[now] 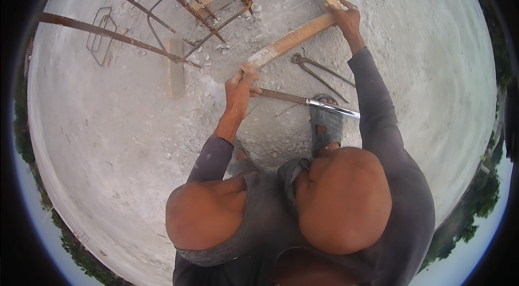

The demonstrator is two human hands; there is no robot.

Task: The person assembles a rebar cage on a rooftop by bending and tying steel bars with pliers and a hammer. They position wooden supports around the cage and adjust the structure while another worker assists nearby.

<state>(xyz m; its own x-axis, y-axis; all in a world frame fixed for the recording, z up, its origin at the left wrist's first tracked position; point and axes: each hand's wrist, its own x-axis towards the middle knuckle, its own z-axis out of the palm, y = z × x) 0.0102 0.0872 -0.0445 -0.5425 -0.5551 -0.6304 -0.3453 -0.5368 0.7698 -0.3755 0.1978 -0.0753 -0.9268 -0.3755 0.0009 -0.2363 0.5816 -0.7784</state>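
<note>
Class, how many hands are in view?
2: the left hand at the left end of the near wooden board, the right hand at its right end.

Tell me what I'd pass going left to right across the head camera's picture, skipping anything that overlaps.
Bent wire loops → short wooden block → the person's left hand → metal pincers.

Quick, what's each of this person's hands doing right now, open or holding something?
Left hand: closed, apparently holding the brown-handled tool, at the wooden frame.
Right hand: closed on the wooden frame's corner.
</note>
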